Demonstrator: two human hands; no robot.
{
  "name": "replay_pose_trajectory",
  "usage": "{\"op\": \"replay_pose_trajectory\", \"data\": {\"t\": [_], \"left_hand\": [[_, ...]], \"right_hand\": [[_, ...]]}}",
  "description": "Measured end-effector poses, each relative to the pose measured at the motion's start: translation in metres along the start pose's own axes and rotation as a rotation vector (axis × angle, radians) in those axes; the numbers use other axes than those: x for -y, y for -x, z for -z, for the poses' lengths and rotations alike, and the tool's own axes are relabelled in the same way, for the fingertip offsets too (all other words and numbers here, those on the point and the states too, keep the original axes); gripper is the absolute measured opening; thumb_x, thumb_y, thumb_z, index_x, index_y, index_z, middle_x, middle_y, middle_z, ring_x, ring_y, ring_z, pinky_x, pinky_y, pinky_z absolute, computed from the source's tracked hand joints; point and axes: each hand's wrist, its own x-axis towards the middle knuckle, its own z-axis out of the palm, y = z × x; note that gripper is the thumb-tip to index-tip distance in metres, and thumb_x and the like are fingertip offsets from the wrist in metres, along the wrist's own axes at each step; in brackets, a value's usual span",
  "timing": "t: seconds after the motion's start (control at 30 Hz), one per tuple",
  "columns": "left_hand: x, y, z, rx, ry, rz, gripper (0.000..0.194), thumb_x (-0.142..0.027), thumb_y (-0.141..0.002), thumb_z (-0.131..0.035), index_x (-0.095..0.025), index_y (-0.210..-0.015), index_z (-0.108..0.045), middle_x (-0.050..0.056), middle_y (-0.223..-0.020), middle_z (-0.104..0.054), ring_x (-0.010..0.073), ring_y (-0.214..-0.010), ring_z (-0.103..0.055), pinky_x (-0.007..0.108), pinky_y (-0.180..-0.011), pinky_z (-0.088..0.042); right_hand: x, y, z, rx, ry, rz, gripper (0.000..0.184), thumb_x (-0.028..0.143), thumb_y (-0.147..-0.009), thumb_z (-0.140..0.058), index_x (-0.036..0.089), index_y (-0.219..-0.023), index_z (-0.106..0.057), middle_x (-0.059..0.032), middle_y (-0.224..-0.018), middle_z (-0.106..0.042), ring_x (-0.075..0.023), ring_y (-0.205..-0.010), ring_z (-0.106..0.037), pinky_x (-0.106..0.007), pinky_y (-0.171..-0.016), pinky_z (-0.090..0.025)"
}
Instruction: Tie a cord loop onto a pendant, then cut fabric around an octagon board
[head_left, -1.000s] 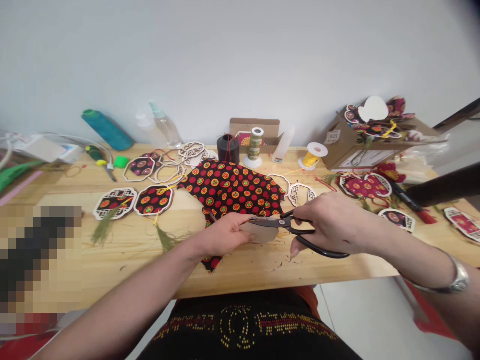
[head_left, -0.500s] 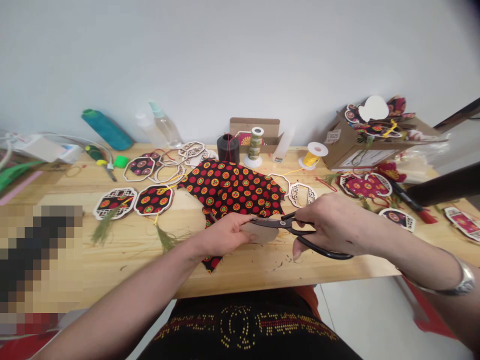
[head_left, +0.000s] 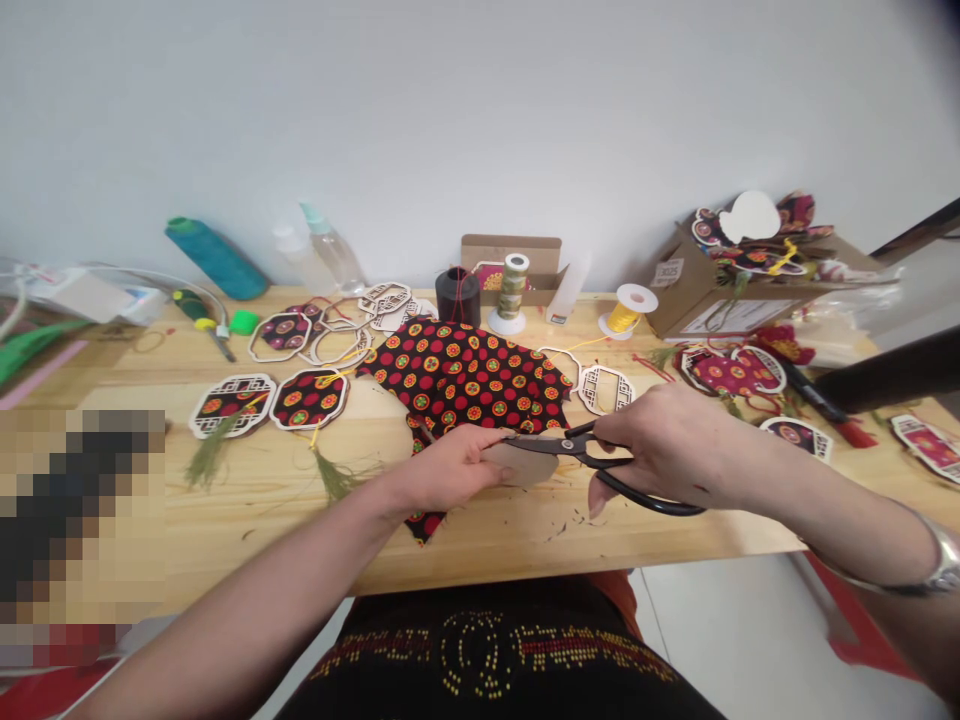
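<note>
My left hand (head_left: 459, 463) pinches a small pale board piece (head_left: 534, 466) with a rounded edge. In my right hand (head_left: 667, 450) is a pair of black-handled scissors (head_left: 574, 447), its blades lying along the upper edge of the board piece by my left fingertips. Whether the blade tips are parted is hard to see. Black fabric with red and yellow flower dots (head_left: 480, 375) is spread just behind my hands, and one corner of it hangs below my left wrist. Small dark scraps (head_left: 574, 525) are scattered on the wood under the scissors.
Tasselled ornaments (head_left: 309, 398) lie at left on the wooden table (head_left: 465, 560). Along the wall stand a teal thread cone (head_left: 216, 258), a spray bottle (head_left: 331, 250), a black thread spool (head_left: 457, 297) and a yellow cord spool (head_left: 622, 315). A full cardboard box (head_left: 675, 290) sits back right.
Hardly anything differs. The view has shifted very slightly, and both hands keep their hold on the board piece and the scissors in the same place.
</note>
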Motion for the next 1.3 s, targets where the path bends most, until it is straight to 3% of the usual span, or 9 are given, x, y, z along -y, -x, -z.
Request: {"op": "replay_pose_trajectory", "data": {"t": [0.33, 0.43, 0.53, 0.67, 0.73, 0.87, 1.0, 1.2, 1.3], "left_hand": [[0.003, 0.0, 0.003, -0.056, 0.001, 0.056, 0.032, -0.017, -0.075, -0.062, -0.02, -0.105, -0.072, 0.004, -0.088, -0.075, 0.0161, -0.078, -0.066, 0.028, -0.073, -0.049], [0.002, -0.001, 0.003, -0.104, 0.056, 0.054, 0.033, -0.015, -0.073, -0.066, -0.02, -0.104, -0.072, 0.006, -0.095, -0.075, 0.0173, -0.085, -0.068, 0.029, -0.079, -0.05], [0.005, -0.005, 0.005, -0.234, 0.187, 0.015, 0.033, -0.013, -0.069, -0.072, -0.018, -0.101, -0.073, 0.008, -0.1, -0.075, 0.0185, -0.088, -0.068, 0.032, -0.084, -0.051], [0.007, -0.009, 0.007, -0.295, 0.537, -0.031, 0.038, -0.007, -0.066, -0.073, -0.015, -0.103, -0.069, 0.012, -0.103, -0.073, 0.0266, -0.095, -0.069, 0.046, -0.09, -0.053], [0.004, -0.011, 0.01, -0.284, 0.649, -0.028, 0.039, -0.004, -0.069, -0.069, -0.014, -0.107, -0.067, 0.012, -0.102, -0.073, 0.0287, -0.094, -0.07, 0.052, -0.088, -0.054], [-0.001, -0.012, 0.014, -0.335, 0.775, -0.026, 0.046, 0.001, -0.075, -0.06, -0.017, -0.117, -0.063, 0.009, -0.104, -0.073, 0.028, -0.096, -0.069, 0.052, -0.091, -0.054], [-0.004, -0.014, 0.015, -0.407, 0.826, -0.008, 0.06, 0.002, -0.08, -0.054, -0.024, -0.134, -0.051, 0.01, -0.114, -0.07, 0.0293, -0.101, -0.068, 0.054, -0.094, -0.052], [-0.005, -0.015, 0.014, -0.464, 0.832, -0.012, 0.068, 0.003, -0.079, -0.053, -0.028, -0.139, -0.044, 0.011, -0.124, -0.064, 0.0309, -0.109, -0.064, 0.055, -0.097, -0.05], [-0.004, -0.014, 0.012, -0.442, 0.813, -0.002, 0.066, 0.002, -0.079, -0.054, -0.026, -0.138, -0.046, 0.011, -0.121, -0.066, 0.0301, -0.104, -0.066, 0.054, -0.096, -0.05]], "right_hand": [[-0.005, -0.002, -0.016, -0.141, -0.012, -0.009, 0.051, 0.065, -0.082, -0.053, 0.019, -0.063, -0.066, -0.001, -0.05, -0.058, -0.0114, -0.043, -0.045, -0.025, -0.047, -0.024], [-0.012, -0.006, -0.023, -0.226, -0.105, -0.153, 0.055, 0.066, -0.084, -0.046, 0.019, -0.063, -0.064, -0.0024, -0.053, -0.06, -0.0121, -0.045, -0.046, -0.025, -0.047, -0.026], [-0.028, -0.009, -0.029, -0.254, -0.023, -0.395, 0.055, 0.066, -0.084, -0.043, 0.018, -0.07, -0.066, -0.0065, -0.058, -0.064, -0.0174, -0.051, -0.055, -0.026, -0.049, -0.029], [-0.049, -0.006, -0.037, -0.101, 0.218, -0.584, 0.054, 0.06, -0.086, -0.042, 0.013, -0.079, -0.068, -0.0157, -0.067, -0.068, -0.0286, -0.063, -0.065, -0.029, -0.049, -0.03], [-0.055, -0.003, -0.042, -0.027, 0.236, -0.601, 0.049, 0.053, -0.087, -0.043, 0.011, -0.082, -0.069, -0.0185, -0.071, -0.069, -0.0307, -0.068, -0.067, -0.03, -0.05, -0.033], [-0.061, 0.003, -0.053, -0.001, 0.191, -0.609, 0.043, 0.044, -0.089, -0.042, 0.009, -0.086, -0.067, -0.0211, -0.079, -0.07, -0.0319, -0.073, -0.068, -0.032, -0.054, -0.038], [-0.064, 0.007, -0.059, 0.016, 0.109, -0.635, 0.036, 0.04, -0.087, -0.045, 0.011, -0.087, -0.066, -0.0179, -0.081, -0.07, -0.0284, -0.073, -0.068, -0.03, -0.056, -0.039], [-0.052, 0.008, -0.056, -0.024, 0.164, -0.613, 0.031, 0.031, -0.09, -0.043, 0.011, -0.089, -0.067, -0.0166, -0.084, -0.07, -0.0273, -0.077, -0.068, -0.03, -0.056, -0.039], [-0.038, 0.002, -0.05, -0.124, 0.238, -0.578, 0.029, 0.023, -0.09, -0.042, 0.01, -0.09, -0.067, -0.0185, -0.09, -0.069, -0.0301, -0.085, -0.067, -0.03, -0.054, -0.039]]}}
